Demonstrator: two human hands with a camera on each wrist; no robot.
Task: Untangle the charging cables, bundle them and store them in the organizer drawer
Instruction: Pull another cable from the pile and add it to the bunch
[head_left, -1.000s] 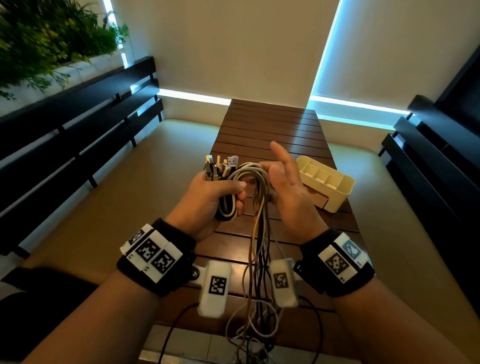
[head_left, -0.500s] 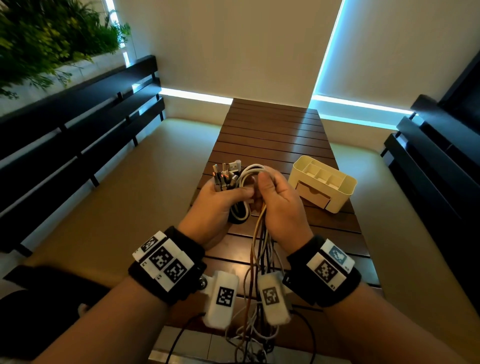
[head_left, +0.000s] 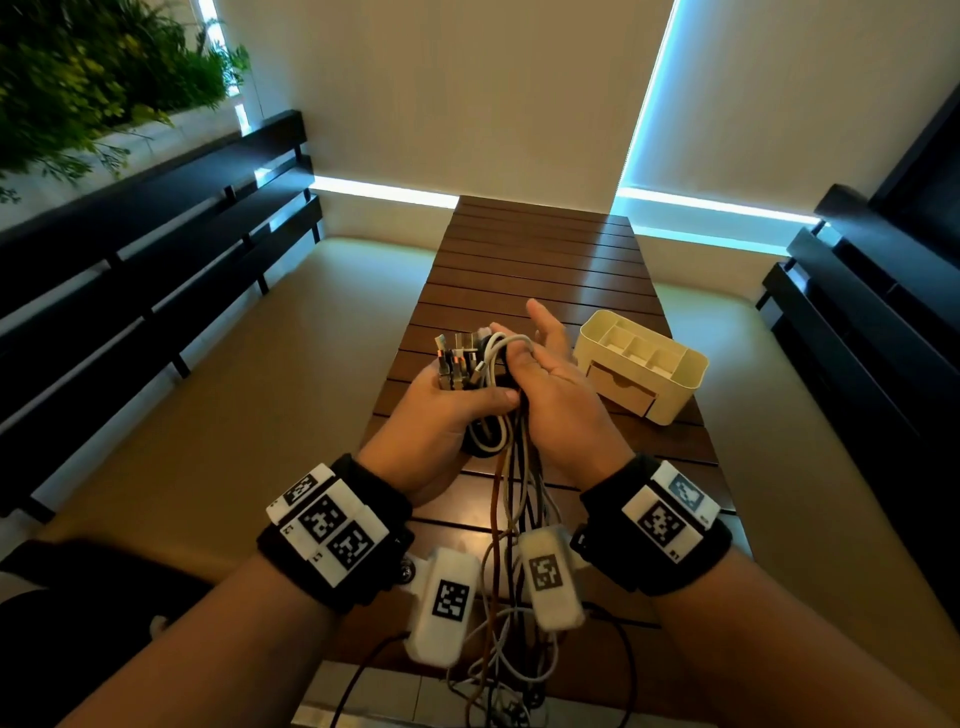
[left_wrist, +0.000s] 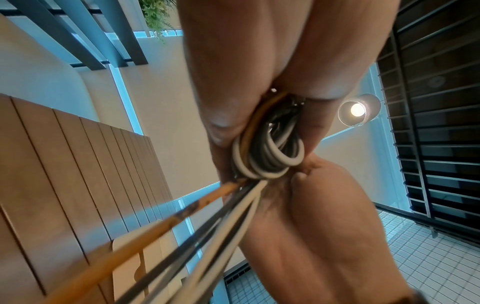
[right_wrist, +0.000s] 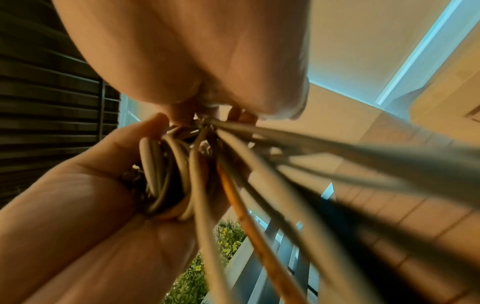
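Note:
The charging cables (head_left: 485, 431) are a part-wound coil of white, black and orange strands. My left hand (head_left: 457, 400) grips this coil above the wooden table (head_left: 540, 260), with the plugs (head_left: 457, 358) sticking up from the fist. My right hand (head_left: 540, 353) is against the coil's right side, thumb bent over the strands and fingers straight and pointing away. The loose strands (head_left: 511, 499) hang between my wrists to the table's near edge. The left wrist view shows the coil (left_wrist: 267, 156) between thumb and fingers. The cream organizer (head_left: 680, 384) stands to the right, its drawer (head_left: 618, 387) shut.
Beige cushioned benches with dark slatted backs (head_left: 156, 249) run along both sides of the narrow table. A green plant (head_left: 93, 78) fills the upper left. The loose cable ends lie in a heap at the table's near edge (head_left: 498, 696).
Half a second ago my right hand's fingers were curled round the coil; now they are stretched out straight with only the thumb on the strands. The left hand keeps its grip.

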